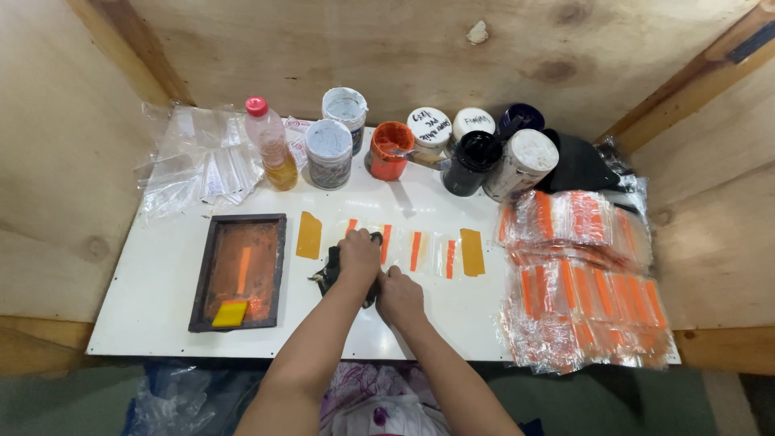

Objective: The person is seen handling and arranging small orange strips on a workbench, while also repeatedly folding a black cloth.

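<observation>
My left hand point(358, 257) presses a dark cloth point(329, 273) down on the white table point(161, 274), over a row of clear plastic strips with orange stripes point(416, 250). Close beside it, my right hand point(399, 295) rests on the table with its fingers curled, touching the strip area; whether it grips anything is hidden. Two amber tape pieces point(308, 235) point(472, 252) mark the ends of the row.
A framed printing screen point(240, 270) with a yellow squeegee point(230, 313) lies at left. Paint jars point(328, 153), an open orange pot point(391, 150), black jars point(473, 162) and an oil bottle point(273, 144) line the back. Printed bags point(581, 307) pile up at right, clear bags point(202, 161) at back left.
</observation>
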